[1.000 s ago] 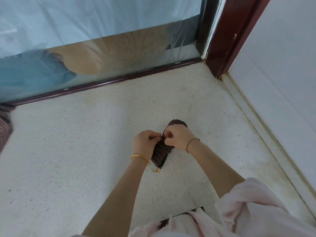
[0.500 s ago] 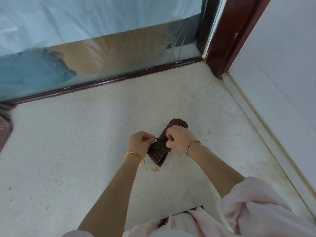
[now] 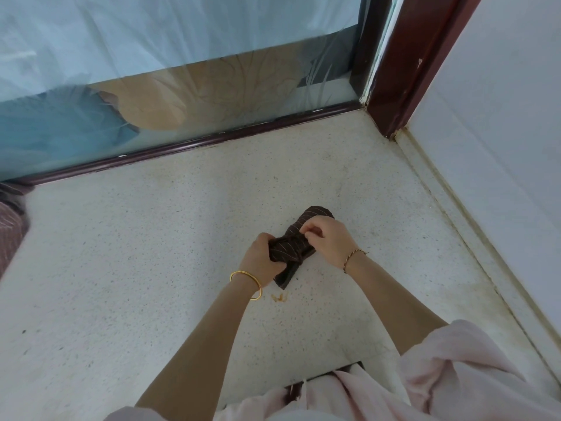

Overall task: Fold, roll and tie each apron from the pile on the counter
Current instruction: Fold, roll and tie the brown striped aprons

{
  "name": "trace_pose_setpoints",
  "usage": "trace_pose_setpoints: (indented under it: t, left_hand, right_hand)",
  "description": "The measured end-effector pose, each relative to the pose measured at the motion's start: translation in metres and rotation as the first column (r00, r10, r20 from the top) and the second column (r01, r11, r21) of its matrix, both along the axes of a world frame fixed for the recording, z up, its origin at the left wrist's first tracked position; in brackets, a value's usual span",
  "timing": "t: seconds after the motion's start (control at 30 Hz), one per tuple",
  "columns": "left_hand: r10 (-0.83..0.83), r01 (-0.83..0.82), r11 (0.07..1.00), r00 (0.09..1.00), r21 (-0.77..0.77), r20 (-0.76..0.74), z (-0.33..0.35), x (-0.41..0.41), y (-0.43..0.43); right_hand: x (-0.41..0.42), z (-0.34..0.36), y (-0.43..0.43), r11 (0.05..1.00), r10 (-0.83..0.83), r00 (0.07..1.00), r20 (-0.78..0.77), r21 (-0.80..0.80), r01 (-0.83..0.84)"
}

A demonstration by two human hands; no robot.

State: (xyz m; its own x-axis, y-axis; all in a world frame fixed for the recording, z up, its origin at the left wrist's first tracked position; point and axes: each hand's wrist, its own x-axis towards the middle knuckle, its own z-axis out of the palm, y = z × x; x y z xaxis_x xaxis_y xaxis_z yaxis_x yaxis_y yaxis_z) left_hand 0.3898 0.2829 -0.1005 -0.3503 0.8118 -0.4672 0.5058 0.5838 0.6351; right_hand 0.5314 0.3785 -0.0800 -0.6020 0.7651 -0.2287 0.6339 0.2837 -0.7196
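Dark brown pinstriped fabric apron roll lies on the speckled white stone surface, clasped between both hands. The left hand grips its middle with curled fingers, and the right hand pinches fabric on its right side. Its long axis runs near-left to far-right.

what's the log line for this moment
step: tying rolled apron | left hand: grips its middle | right hand: pinches fabric on top | surface: counter | knot: cannot tell if finished
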Motion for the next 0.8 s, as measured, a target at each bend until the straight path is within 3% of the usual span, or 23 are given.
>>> trace_pose_setpoints:
  t: [0.13, 0.23, 0.3, 0.53, 0.63, 0.8]
  left_hand:
    - [0.101, -0.105, 0.994, 0.98, 0.015, 0.172, 0.014, -0.018, 0.004]
    - [0.195, -0.192, 0.98, 0.867, -0.054, 0.458, 0.032, -0.03, 0.007]
    - [0.239, -0.231, 0.969, 0.79, -0.087, 0.565, 0.043, -0.035, 0.011]
    - [0.174, -0.222, 0.975, 0.711, -0.017, 0.681, 0.091, -0.034, 0.028]
    - [0.084, -0.134, 0.991, 0.699, 0.015, 0.71, 0.117, -0.025, 0.039]
    - [-0.008, -0.021, 0.999, 0.594, 0.026, 0.804, 0.163, -0.002, 0.06]
  right_hand:
    - [0.02, 0.002, 0.002, 0.967, -0.235, 0.97, -0.064, 0.086, 0.24]
    - [0.028, 0.004, 0.0, 0.942, -0.294, 0.954, -0.054, 0.154, 0.299]
    - [0.028, 0.009, -0.007, 0.937, -0.29, 0.953, -0.084, 0.177, 0.301]
    - [0.038, 0.033, -0.041, 0.903, -0.193, 0.98, 0.042, 0.399, 0.16]
    - [0.04, 0.048, -0.039, 0.811, -0.283, 0.959, 0.007, 0.537, 0.235]
    - [0.053, 0.084, -0.025, 0.633, -0.382, 0.915, -0.13, 0.685, 0.361]
